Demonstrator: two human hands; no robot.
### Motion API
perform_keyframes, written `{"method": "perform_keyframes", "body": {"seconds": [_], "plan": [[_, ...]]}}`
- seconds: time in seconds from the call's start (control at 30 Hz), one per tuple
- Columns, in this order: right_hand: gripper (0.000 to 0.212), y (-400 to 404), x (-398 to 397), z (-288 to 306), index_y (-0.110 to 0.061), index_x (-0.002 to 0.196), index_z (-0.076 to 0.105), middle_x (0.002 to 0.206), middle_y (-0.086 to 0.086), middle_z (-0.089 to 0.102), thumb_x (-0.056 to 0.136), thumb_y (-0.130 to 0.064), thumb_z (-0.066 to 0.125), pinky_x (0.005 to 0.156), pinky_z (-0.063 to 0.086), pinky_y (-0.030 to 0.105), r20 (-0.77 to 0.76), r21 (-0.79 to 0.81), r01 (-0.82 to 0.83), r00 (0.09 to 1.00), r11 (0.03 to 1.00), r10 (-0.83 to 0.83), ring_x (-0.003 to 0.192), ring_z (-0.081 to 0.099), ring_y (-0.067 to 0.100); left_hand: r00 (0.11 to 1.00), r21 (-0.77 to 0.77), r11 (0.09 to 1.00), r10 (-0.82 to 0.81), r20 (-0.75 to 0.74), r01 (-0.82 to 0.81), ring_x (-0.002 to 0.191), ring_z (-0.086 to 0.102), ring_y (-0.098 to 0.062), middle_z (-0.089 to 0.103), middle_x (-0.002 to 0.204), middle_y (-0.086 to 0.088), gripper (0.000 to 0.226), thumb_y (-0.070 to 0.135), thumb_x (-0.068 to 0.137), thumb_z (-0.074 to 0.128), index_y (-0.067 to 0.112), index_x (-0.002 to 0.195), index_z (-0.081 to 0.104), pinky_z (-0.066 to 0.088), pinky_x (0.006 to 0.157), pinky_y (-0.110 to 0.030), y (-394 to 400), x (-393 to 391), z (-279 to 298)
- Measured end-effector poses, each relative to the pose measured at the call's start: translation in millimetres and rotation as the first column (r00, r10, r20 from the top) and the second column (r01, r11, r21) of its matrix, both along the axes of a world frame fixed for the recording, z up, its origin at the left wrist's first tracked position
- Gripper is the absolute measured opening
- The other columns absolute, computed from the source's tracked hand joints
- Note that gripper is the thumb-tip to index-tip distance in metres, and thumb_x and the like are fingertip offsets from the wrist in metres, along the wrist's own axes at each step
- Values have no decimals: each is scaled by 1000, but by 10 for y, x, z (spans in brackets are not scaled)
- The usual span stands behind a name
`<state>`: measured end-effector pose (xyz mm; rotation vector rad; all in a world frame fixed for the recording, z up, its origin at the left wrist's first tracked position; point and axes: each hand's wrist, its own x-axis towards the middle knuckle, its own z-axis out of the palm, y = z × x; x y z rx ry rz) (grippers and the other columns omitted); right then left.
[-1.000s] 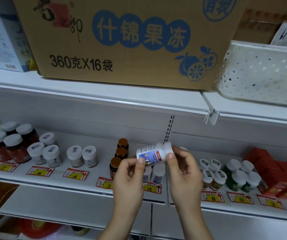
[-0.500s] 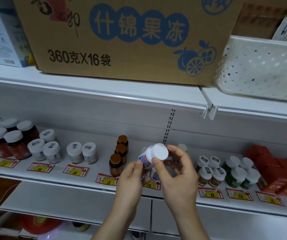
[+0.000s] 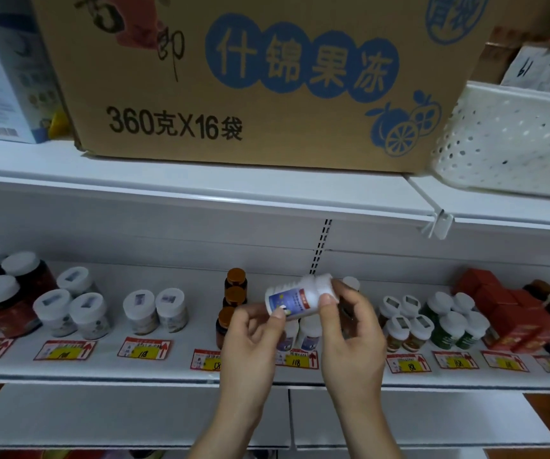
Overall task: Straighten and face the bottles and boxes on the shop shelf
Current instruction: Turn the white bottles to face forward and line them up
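Three brown-capped bottles (image 3: pixel 236 297) are counted in one column, one white bottle (image 3: pixel 295 299) is held, and one cardboard carton (image 3: pixel 244 77) is seen above.

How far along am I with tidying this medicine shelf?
Done: the white-capped jars on the left stand upright in rows. In hand: the left hand and right hand hold a white bottle on its side above its row. Left: set it back upright, then check the red boxes on the right.

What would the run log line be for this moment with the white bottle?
stage: checking label | white bottle: off shelf, tilted, cap to right | left hand: pinches base end | right hand: holds cap end
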<state>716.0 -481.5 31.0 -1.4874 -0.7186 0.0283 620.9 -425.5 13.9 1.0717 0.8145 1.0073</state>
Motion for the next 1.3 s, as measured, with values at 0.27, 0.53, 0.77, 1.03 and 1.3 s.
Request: {"method": "perform_keyframes", "body": {"seconds": [0.27, 0.53, 0.77, 1.03, 1.3], "plan": [[20, -7, 55, -172, -23, 83, 74, 81, 13, 66, 97, -22, 60, 87, 52, 56, -355, -129, -47, 935, 991, -2, 72, 63, 24, 987, 286, 951, 144, -66, -120, 101, 65, -7, 65, 110, 12, 47, 34, 72, 86, 40, 109, 56, 52, 83, -18, 0, 38, 74], [15, -26, 287, -137, -21, 93, 73, 90, -3, 76, 98, -18, 59, 82, 55, 33, -440, -96, -159, 892, 983, 101, 89, 71, 16, 965, 376, 923, 162, -204, -76, 106, 60, 1, 55, 111, 26, 34, 59, 73, 68, 57, 105, 57, 49, 87, -12, 52, 58, 55], [9, 97, 693, 65, -22, 93, 74, 85, -5, 76, 89, -14, 73, 75, 55, 20, -146, -253, -239, 967, 937, 207, 80, 71, 6, 892, 402, 905, 63, -448, 138, 100, 63, -1, 66, 111, 15, 26, 47, 95, 59, 43, 121, 61, 55, 87, -29, 301, 71, -243], [18, 793, 1123, -98, -12, 105, 75, 103, -4, 73, 88, -14, 73, 83, 53, 21, 380, -414, -74, 891, 907, 246, 86, 68, 15, 573, 376, 820, 73, -816, 431, 119, 56, -17, 54, 135, 2, 48, 51, 98, 51, 22, 137, 50, 39, 81, -20, 269, 74, -621], [26, 1294, 1369, -610, -7, 114, 72, 115, 10, 71, 90, -17, 69, 87, 46, 28, 410, -686, -67, 787, 724, 462, 103, 66, 29, 224, 258, 658, 137, -965, 707, 120, 47, -21, 52, 128, -3, 47, 53, 96, 46, 17, 126, 50, 39, 99, -31, 268, 153, -1038]]}}
